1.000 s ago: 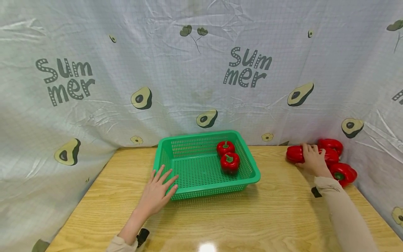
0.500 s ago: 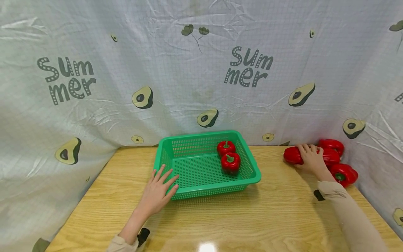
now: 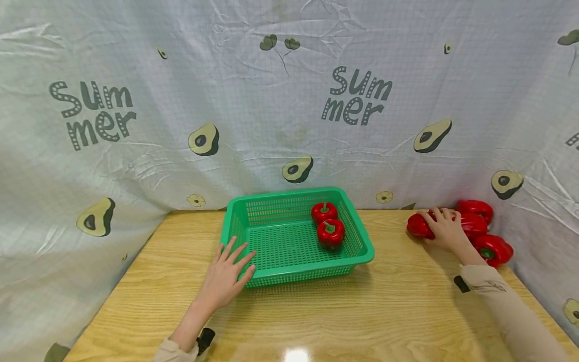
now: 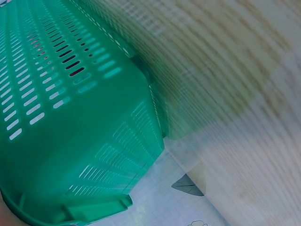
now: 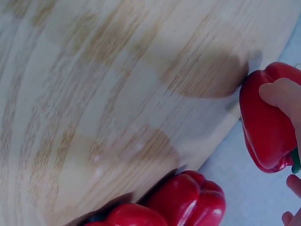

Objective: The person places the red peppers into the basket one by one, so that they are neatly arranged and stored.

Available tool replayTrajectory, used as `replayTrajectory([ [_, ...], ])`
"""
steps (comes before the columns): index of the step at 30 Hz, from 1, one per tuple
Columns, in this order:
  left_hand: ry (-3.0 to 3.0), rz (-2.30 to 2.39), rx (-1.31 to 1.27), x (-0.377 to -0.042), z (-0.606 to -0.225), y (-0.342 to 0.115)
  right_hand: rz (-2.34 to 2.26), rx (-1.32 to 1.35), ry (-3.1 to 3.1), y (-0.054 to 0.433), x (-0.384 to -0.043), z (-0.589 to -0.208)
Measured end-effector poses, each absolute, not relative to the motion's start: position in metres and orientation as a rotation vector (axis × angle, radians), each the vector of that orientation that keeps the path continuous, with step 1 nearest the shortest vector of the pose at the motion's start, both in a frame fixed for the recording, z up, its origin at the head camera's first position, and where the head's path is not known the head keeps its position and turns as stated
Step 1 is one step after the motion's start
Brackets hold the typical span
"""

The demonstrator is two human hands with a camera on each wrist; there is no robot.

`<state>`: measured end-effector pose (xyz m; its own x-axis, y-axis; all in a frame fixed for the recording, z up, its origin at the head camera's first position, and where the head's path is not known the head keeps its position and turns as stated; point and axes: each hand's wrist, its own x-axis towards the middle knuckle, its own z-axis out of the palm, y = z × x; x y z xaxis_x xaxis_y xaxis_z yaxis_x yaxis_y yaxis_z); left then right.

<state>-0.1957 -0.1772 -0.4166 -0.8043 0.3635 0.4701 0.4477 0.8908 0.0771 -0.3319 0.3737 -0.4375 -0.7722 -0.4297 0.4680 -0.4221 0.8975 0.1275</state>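
Observation:
My right hand (image 3: pixel 445 234) grips a red bell pepper (image 3: pixel 418 226) at the back right of the table. In the right wrist view the thumb (image 5: pixel 282 94) lies against the pepper's side, and its green stem (image 5: pixel 295 160) points toward the fingers. Fingers spread, my left hand (image 3: pixel 222 281) rests on the near left corner of a green plastic basket (image 3: pixel 298 271). Inside the basket, at its right side, two red bell peppers (image 3: pixel 330 234) stand stem up. The left wrist view has the perforated basket wall (image 4: pixel 70 122) close up, with little of the hand.
Right of my right hand lie several more red bell peppers (image 3: pixel 493 250), close together by the cloth. A patterned cloth (image 3: pixel 289 100) hangs behind and beside the wooden table (image 3: pixel 344 322).
My right hand has shifted slightly left with the pepper, away from the other peppers on the table. The left hand and the basket have stayed in place.

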Motion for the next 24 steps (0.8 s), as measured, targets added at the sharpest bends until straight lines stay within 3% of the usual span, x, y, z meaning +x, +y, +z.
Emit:
replayTrajectory([
  [24, -2.640, -0.278, -0.580, -0.197, -0.416, -0.178, -0.098, 0.823, -2.382, 0.332, -0.315, -0.395],
])
